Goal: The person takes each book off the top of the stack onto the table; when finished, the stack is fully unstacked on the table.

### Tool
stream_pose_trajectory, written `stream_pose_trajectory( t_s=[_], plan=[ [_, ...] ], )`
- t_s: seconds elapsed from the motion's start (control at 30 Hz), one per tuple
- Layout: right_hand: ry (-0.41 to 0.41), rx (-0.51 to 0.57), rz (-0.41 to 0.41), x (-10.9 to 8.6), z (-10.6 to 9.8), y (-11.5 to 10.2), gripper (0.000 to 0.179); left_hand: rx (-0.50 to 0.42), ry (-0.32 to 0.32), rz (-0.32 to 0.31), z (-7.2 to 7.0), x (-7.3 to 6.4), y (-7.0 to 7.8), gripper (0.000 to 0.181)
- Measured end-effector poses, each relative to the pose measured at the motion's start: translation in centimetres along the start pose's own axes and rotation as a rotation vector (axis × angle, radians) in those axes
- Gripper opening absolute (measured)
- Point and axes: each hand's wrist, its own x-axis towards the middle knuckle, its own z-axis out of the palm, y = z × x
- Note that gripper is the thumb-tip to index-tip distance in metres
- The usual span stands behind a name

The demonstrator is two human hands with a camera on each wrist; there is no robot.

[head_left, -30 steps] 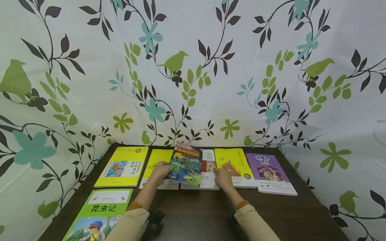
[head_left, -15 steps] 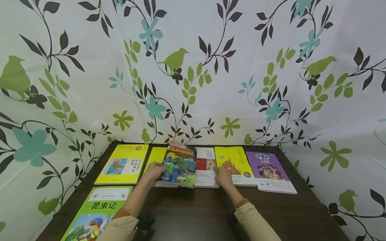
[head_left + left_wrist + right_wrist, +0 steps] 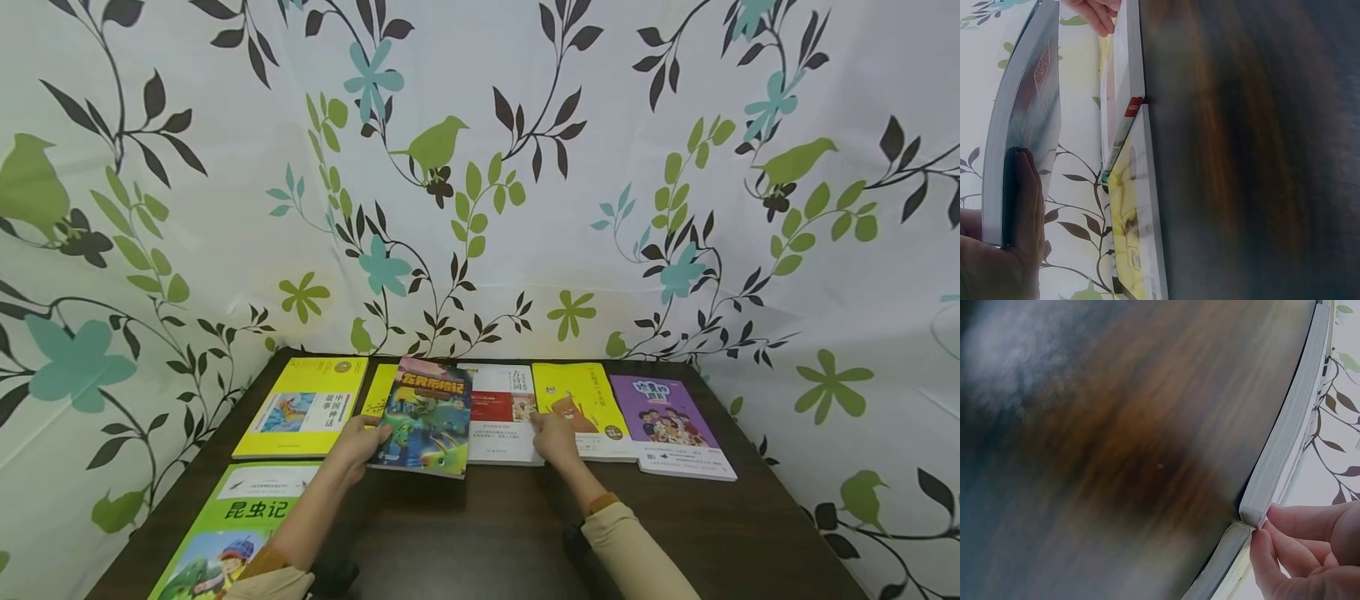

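Note:
My left hand [image 3: 360,446] grips a dinosaur-covered book [image 3: 429,421] by its left edge. In the left wrist view, that book [image 3: 1029,119] stands raised and tilted off the table, with fingers along its back. It partly covers a yellow book [image 3: 378,390] lying behind it. My right hand [image 3: 557,437] is at the lower right edge of a white book with a red panel [image 3: 504,429]. In the right wrist view, the thumb and fingertips [image 3: 1266,540] meet at that book's corner, beside a neighbouring yellow book [image 3: 581,408].
Along the back of the dark table [image 3: 480,542] lie a yellow book with a blue picture [image 3: 330,400] at the left and a purple book [image 3: 667,417] at the right. A green book [image 3: 225,533] lies at the front left. Patterned cloth [image 3: 480,167] hangs behind.
My left hand has carried the dinosaur book leftward and slightly lower, uncovering more of the white book and covering more of the yellow one. The right hand has stayed in place.

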Motion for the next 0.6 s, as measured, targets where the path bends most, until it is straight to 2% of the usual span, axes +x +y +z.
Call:
stream_pose_trajectory(
  t_s=[0.3,0.6],
  plan=[
    [-0.008,-0.008,0.019,0.0,0.0,-0.1,0.045,-0.007,0.002,0.027,-1.2,-1.3,-1.5,0.049],
    [0.002,-0.034,0.010,0.1,-0.1,-0.2,0.045,0.023,0.020,-0.003,-2.4,-2.8,-3.0,0.055]
  ],
)
